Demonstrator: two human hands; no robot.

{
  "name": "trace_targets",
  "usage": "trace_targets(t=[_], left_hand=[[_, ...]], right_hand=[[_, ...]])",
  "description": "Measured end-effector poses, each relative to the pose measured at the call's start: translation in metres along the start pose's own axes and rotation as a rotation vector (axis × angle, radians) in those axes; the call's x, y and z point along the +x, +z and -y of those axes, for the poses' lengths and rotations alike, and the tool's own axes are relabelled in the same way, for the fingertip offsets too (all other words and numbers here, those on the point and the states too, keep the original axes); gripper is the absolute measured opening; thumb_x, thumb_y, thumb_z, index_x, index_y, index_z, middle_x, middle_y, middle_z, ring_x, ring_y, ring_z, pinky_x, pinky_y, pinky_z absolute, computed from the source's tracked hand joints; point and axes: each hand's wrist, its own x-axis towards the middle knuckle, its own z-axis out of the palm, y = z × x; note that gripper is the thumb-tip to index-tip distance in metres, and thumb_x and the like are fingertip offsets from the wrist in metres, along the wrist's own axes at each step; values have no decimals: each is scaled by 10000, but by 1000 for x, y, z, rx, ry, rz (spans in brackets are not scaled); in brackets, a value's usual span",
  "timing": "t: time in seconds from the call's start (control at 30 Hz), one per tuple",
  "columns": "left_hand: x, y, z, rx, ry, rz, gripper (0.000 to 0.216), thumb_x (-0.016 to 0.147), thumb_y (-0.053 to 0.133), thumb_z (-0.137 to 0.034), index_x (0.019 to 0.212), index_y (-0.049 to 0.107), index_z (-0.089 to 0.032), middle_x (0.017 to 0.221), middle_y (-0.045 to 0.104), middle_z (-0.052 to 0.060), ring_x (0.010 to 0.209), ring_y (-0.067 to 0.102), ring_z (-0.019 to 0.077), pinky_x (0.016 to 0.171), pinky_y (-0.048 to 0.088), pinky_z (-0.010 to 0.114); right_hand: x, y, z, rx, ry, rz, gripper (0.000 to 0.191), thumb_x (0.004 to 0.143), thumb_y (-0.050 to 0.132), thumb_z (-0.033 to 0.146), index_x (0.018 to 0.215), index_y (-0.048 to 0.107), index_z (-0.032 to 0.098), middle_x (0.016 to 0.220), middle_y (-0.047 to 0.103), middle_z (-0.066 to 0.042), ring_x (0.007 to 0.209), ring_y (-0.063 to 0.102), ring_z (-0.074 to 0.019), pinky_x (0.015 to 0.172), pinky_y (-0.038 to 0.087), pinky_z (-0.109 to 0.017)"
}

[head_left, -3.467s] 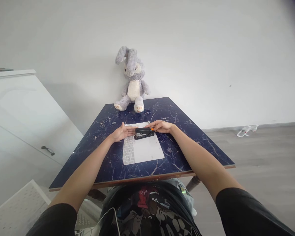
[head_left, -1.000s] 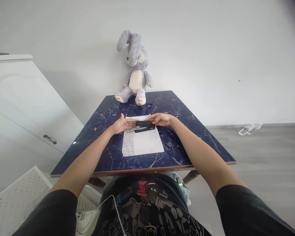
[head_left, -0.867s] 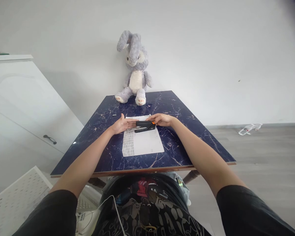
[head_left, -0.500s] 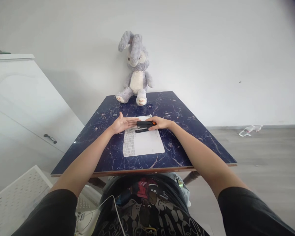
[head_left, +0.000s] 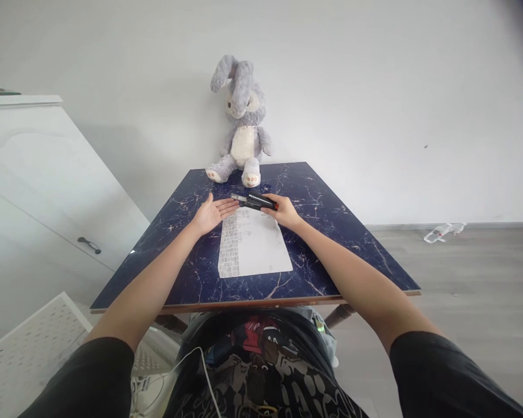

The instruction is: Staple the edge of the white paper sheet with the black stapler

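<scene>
A black stapler point(head_left: 258, 201) with a silver front part and an orange spot at its rear is in my right hand point(head_left: 283, 209), whose fingers wrap round its back end. It is tilted above the far edge of a sheet of paper point(head_left: 264, 249). My left hand point(head_left: 212, 214) is open, palm turned up and fingers stretched toward the stapler's silver end; whether the fingertips touch it I cannot tell. The sheet lies flat on the dark blue table, with grey printed blocks down its left side.
The blue marbled table point(head_left: 326, 232) stands against a white wall. At its back sits a grey plush rabbit point(head_left: 243, 128). A white cabinet point(head_left: 35, 191) is on the left, above a white perforated panel point(head_left: 35, 348). A clear plastic item point(head_left: 443, 232) lies on the floor at right.
My right hand has carried the stapler away from me, off the paper's middle, and its silver part now shows swung outward. My left hand has shifted slightly left and away from me.
</scene>
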Motion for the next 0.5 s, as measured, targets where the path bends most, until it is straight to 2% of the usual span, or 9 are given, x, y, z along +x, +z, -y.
trace_targets(t=[0.07,0.13,0.23,0.3,0.5], left_hand=[[0,-2,5,100,-50,9,476,1030,656,-504,1141,774,-56,1280,765,255,1156,773,312,1025,611,413],[-1,-3,10,239,-75,43,349,951,791,-391,1065,780,-61,1106,809,228,876,802,248,831,650,355],[-2,-1,16,351,-59,111,354,878,874,-400,985,774,-78,914,804,169,569,673,143,552,566,267],[-3,1,17,353,-37,138,404,879,866,-470,979,776,-88,876,790,148,522,620,118,491,516,247],[-4,7,15,295,34,126,472,849,877,-537,993,783,-97,904,781,129,546,614,108,503,530,236]], right_hand=[[0,0,2,-29,-2,-50,467,908,723,343,1356,698,209,1327,736,-128,1320,630,-363,1174,480,-481],[-1,0,4,-87,-33,-67,453,924,682,303,1371,693,225,1381,711,-132,1376,602,-354,1210,455,-477],[-1,2,8,-190,-148,-93,432,949,631,263,1375,696,231,1449,684,-135,1412,585,-330,1270,408,-498],[-1,5,10,-247,-218,-86,447,953,605,222,1391,693,238,1483,671,-128,1439,573,-321,1291,390,-517],[-1,12,11,-299,-296,20,521,938,567,143,1436,680,248,1495,673,-118,1486,548,-325,1312,358,-580]])
